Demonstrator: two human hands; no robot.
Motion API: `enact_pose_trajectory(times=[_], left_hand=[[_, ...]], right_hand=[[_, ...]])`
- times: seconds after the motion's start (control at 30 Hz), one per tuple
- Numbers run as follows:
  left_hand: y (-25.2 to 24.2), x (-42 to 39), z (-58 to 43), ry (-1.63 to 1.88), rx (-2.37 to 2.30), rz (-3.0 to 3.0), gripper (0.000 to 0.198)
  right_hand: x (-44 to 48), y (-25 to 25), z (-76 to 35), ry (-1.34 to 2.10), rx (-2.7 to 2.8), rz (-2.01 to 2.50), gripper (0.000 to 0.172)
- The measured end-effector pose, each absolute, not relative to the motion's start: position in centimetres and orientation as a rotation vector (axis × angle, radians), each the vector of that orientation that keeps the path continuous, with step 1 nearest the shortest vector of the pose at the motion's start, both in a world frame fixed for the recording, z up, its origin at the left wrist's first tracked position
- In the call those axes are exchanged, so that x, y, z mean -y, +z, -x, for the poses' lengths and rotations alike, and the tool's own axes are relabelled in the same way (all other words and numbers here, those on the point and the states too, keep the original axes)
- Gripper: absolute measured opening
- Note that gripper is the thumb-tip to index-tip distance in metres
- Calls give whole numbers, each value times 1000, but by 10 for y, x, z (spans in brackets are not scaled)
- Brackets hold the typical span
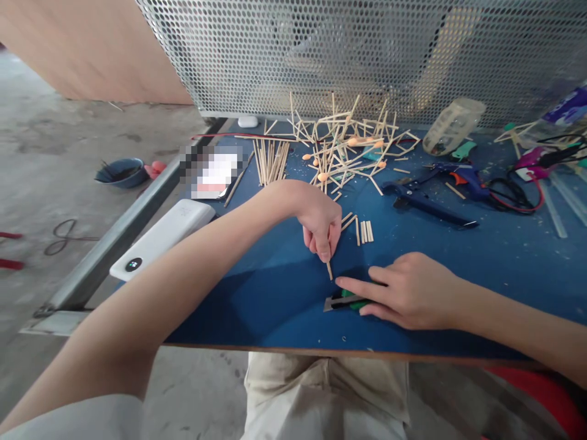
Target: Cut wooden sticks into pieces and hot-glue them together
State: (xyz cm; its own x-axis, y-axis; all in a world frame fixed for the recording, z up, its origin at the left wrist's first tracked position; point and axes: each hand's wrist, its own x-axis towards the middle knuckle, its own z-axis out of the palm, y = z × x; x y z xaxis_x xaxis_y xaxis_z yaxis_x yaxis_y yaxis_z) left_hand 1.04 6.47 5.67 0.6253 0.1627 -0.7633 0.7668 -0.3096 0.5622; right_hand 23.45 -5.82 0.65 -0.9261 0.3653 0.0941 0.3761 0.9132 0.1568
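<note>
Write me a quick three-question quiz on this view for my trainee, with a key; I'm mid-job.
1. What does the left hand hold?
2. True or false: the utility knife has its blade fully retracted.
3. Which of these lies closest to the phone?
A) clear jar
B) utility knife
C) white power bank

Key:
1. A thin wooden stick, pinched in the fingers with one end pointing toward the person.
2. False; it sticks out.
3. C

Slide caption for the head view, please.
Left hand pinching a thin, pale wooden stick; right hand over a green-and-black, metal-bladed knife.
</note>
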Motion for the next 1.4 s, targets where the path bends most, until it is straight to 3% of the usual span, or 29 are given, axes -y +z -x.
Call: enact_pose_trajectory(times=[0.63,1.4], left_hand=[[52,-71,-8,-724,-704,-1839,36],[60,-65,-9,-751,-714,-1880,33]], right_hand=[[50,7,-235,-433,2951,817,49],[31,0,-247,-325,2966,678,54]])
